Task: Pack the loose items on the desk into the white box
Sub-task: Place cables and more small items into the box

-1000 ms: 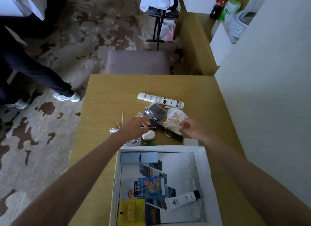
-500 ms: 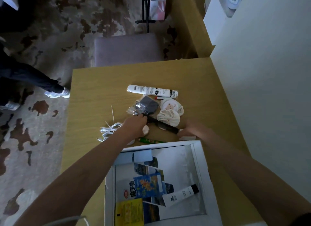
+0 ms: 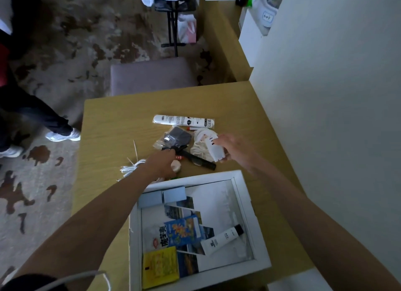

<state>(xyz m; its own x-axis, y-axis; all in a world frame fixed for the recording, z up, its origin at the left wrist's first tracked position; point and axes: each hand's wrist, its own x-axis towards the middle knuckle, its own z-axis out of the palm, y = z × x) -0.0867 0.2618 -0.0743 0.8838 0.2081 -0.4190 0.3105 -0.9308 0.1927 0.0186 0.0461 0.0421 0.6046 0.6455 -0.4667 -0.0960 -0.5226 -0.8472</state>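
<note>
Head view: up comes the right hand [image 3: 230,145], fingers wrapped round a small white plastic block [image 3: 213,149], so that's next in. The white cardboard box [image 3: 242,183] sits just behind it. The left hand [image 3: 161,165] curls over the black plastic comb [image 3: 195,159]; its grip is unclear.

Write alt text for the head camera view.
A right hand holds a small white item above a cluttered desk; the left hand reaches into the clutter by a black comb. A partly packed white box sits nearer.
</note>
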